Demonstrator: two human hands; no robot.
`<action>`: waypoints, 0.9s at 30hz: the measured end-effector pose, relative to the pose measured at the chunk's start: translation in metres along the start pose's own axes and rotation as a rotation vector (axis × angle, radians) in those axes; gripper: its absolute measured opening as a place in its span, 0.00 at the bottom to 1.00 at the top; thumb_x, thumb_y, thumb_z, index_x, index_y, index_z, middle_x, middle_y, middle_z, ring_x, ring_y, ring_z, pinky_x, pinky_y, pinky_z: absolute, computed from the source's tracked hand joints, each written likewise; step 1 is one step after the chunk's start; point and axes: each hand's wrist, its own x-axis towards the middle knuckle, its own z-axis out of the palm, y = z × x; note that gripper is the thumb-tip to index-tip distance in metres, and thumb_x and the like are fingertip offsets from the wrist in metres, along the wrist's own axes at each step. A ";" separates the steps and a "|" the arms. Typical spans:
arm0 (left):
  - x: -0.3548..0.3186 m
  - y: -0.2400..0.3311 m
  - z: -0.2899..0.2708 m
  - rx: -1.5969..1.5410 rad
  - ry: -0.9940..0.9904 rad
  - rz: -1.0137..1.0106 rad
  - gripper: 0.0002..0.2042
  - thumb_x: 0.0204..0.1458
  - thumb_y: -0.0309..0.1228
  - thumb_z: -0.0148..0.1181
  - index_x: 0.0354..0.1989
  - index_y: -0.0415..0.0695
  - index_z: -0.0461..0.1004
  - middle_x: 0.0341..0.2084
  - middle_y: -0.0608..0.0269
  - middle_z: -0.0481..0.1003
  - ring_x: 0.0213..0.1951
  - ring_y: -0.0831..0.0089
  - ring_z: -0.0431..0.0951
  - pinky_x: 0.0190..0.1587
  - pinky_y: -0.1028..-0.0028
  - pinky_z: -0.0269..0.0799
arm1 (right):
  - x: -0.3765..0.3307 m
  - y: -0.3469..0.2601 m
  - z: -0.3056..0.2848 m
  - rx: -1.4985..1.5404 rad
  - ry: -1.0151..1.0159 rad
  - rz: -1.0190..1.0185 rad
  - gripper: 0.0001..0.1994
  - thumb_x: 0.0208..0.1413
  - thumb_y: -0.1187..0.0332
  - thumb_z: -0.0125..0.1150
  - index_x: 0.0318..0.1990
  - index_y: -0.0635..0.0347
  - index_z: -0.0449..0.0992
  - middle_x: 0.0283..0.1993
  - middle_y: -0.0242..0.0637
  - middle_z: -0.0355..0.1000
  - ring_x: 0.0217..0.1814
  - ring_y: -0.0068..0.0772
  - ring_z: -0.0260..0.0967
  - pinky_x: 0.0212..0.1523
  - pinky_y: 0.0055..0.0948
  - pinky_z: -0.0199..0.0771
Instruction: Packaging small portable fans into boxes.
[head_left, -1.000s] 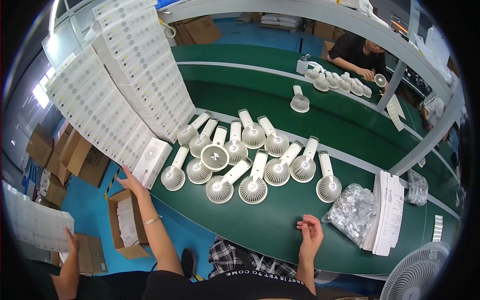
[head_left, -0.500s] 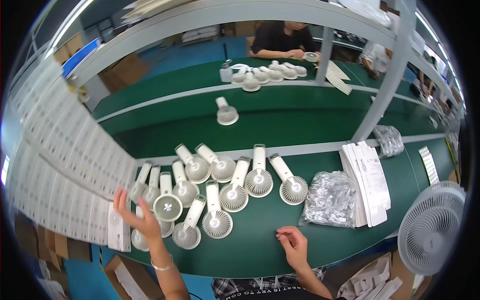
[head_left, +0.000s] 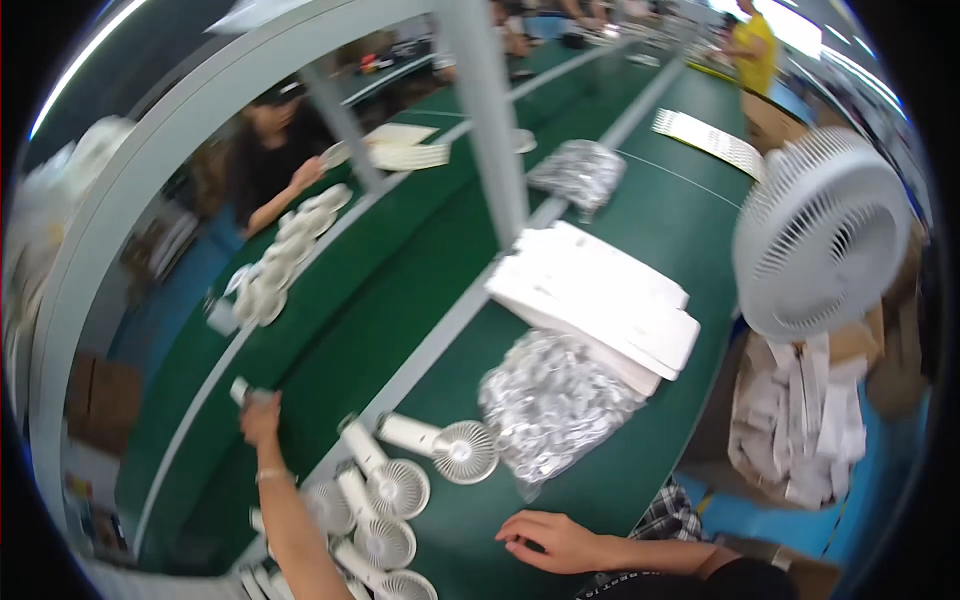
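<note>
fan (head_left: 239, 390) is lower left of frame, over the green surface (head_left: 350, 345); i only see its white handle end. l hand (head_left: 261, 418) covers the rest, blurred, so i can't tell how far open it is or if it's got a grip. r hand (head_left: 550, 541), btm ctr, fingers half curled, holds nothing. more fans (head_left: 465, 453) lie btm left of ctr, one just beside a clear bag (head_left: 552, 410). white stack (head_left: 590, 290) touches bag, mid-frame. big fan (head_left: 805, 240) at right, co-worker (head_left: 268, 160) upper left.

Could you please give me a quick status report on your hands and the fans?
Left hand at a white handheld fan, grip blurred. Right hand empty, over green worktop. More fans either side of left forearm.
</note>
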 end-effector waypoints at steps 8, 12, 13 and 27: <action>-0.074 0.018 -0.101 -0.310 0.058 0.318 0.34 0.43 0.49 0.65 0.61 0.56 0.63 0.52 0.47 0.67 0.53 0.53 0.69 0.54 0.56 0.64 | -0.008 -0.001 -0.001 -0.075 0.057 -0.203 0.08 0.58 0.69 0.54 0.43 0.61 0.72 0.39 0.40 0.69 0.39 0.40 0.71 0.40 0.34 0.73; -0.237 0.020 -0.184 -0.469 0.053 0.802 0.32 0.42 0.37 0.66 0.58 0.43 0.64 0.50 0.47 0.65 0.52 0.53 0.67 0.55 0.61 0.61 | -0.011 -0.001 0.000 -0.151 0.085 -0.261 0.08 0.56 0.70 0.56 0.41 0.61 0.73 0.39 0.38 0.70 0.39 0.39 0.71 0.40 0.33 0.74; -0.283 0.019 -0.198 -0.413 0.033 0.870 0.33 0.41 0.36 0.66 0.58 0.42 0.64 0.51 0.45 0.64 0.53 0.52 0.66 0.55 0.61 0.60 | -0.012 -0.001 -0.003 -0.199 0.120 -0.263 0.08 0.54 0.71 0.58 0.41 0.61 0.74 0.40 0.37 0.72 0.39 0.38 0.72 0.40 0.32 0.75; -0.469 -0.008 -0.112 -0.124 -0.094 0.874 0.32 0.42 0.38 0.67 0.57 0.43 0.65 0.54 0.39 0.60 0.55 0.42 0.61 0.56 0.50 0.56 | -0.039 -0.004 -0.041 -0.077 0.581 -0.519 0.11 0.43 0.83 0.59 0.38 0.65 0.76 0.42 0.42 0.72 0.40 0.41 0.72 0.41 0.33 0.73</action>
